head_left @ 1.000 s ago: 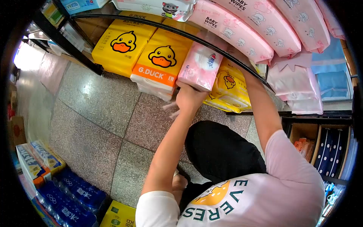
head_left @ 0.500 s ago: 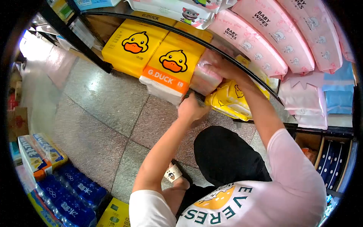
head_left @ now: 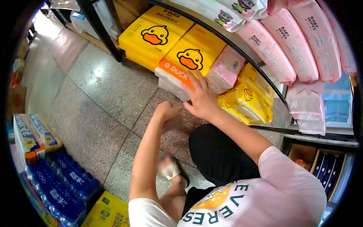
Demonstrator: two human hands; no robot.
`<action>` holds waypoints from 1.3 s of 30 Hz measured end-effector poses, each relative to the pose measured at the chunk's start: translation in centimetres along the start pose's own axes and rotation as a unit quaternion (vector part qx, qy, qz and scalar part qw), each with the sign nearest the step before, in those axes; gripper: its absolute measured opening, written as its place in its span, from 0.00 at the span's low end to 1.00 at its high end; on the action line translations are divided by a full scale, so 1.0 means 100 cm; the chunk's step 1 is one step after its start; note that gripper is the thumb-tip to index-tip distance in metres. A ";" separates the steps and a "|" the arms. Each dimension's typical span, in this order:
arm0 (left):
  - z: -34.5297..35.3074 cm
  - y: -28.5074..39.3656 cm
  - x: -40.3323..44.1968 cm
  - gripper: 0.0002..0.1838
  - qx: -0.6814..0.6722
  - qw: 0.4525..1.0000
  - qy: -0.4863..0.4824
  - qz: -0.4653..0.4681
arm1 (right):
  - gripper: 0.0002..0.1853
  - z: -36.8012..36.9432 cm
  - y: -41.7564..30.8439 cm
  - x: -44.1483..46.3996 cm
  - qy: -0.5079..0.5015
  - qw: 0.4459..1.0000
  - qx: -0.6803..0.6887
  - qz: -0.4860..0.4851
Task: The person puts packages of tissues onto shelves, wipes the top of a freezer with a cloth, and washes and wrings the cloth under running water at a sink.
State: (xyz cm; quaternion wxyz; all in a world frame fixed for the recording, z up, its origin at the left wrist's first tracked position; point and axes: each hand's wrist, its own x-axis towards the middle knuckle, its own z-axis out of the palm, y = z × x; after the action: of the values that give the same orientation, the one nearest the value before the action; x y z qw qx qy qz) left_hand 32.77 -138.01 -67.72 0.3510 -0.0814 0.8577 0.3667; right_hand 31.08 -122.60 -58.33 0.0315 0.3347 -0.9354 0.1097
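My right hand (head_left: 202,96) has its fingers spread at the front edge of the yellow and orange G.DUCK pack (head_left: 189,56), the fingertips against or just over its orange band. To the left of it, my left hand (head_left: 167,112) hovers over the floor with its fingers bent together; whether they hold anything is hidden. A pink tissue pack (head_left: 227,68) sits between the G.DUCK pack and yellow duck wipes packs (head_left: 247,100). Another yellow duck pack (head_left: 155,36) lies on the left of the same low shelf.
Pink baby wipes (head_left: 291,43) fill the shelf above, behind a curved black shelf edge (head_left: 242,49). Blue bottle packs (head_left: 56,185) and a yellow box (head_left: 107,212) are at lower left. Boxes (head_left: 302,155) stand on the right.
The right hand has left the pink pack and moved left to the G.DUCK pack. My left hand has drawn back from the shelf front. The view has shifted, and the pink pack sits beside the G.DUCK pack.
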 end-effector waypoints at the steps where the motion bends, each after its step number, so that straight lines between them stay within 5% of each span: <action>1: -0.005 -0.005 -0.002 0.31 -0.010 1.000 -0.005 -0.006 | 0.31 0.008 -0.005 0.005 0.000 1.000 0.000 -0.005; 9: -0.020 -0.035 -0.011 0.30 -0.004 0.998 0.061 -0.026 | 0.33 0.070 0.023 0.034 0.048 0.977 -0.202 -0.045; 13: -0.027 -0.036 -0.016 0.33 -0.035 0.997 0.053 -0.031 | 0.26 0.019 -0.013 0.012 -0.024 0.997 0.055 -0.058; 19: -0.033 -0.047 -0.016 0.34 -0.045 0.997 0.043 -0.055 | 0.20 -0.010 -0.033 -0.051 -0.155 0.980 0.106 -0.067; 21: -0.029 -0.053 -0.010 0.34 -0.044 0.997 0.043 -0.055 | 0.20 0.005 -0.015 -0.031 -0.346 0.907 0.224 0.089; 25: -0.032 -0.040 -0.014 0.33 -0.037 0.996 0.023 -0.079 | 0.34 0.105 0.029 0.024 -0.471 0.821 0.308 0.098; 31: -0.026 -0.039 -0.023 0.28 -0.078 0.992 0.056 -0.077 | 0.45 0.145 0.034 0.058 -0.385 0.852 0.223 0.275; 37: -0.020 -0.048 -0.024 0.27 -0.190 0.974 0.098 -0.073 | 0.29 0.169 0.025 0.031 -0.352 0.859 0.271 0.254; 39: -0.022 -0.041 -0.027 0.29 -0.207 0.969 0.105 -0.081 | 0.23 0.108 0.003 0.010 -0.472 0.711 0.411 0.322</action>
State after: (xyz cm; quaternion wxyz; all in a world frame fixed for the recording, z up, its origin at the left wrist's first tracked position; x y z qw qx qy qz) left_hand 35.22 -142.79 -67.25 0.2630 -0.2595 0.7855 0.4964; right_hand 30.25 -125.50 -68.80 -0.5918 0.0011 -0.7423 0.3143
